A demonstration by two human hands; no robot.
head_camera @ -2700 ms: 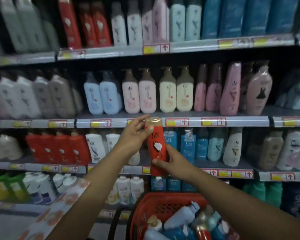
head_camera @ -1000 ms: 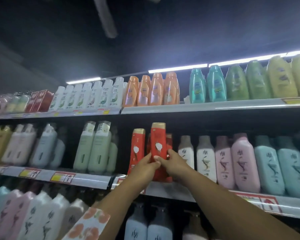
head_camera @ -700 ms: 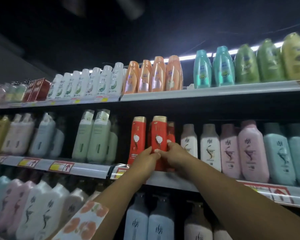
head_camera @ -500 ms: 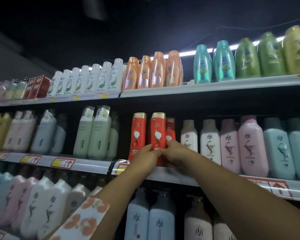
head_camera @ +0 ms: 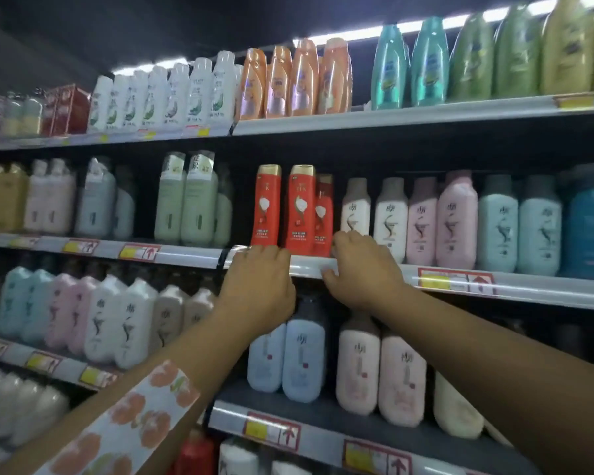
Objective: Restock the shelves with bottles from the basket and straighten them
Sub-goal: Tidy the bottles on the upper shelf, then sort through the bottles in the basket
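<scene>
Red bottle point(head_camera: 301, 207) — above both hands

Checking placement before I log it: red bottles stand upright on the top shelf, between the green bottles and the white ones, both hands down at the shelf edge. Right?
Not the top shelf. The head view shows the red bottles upright on the second shelf, one below the top. The rest holds: green bottles to their left, white ones to their right, left hand and right hand at that shelf's edge.
</scene>
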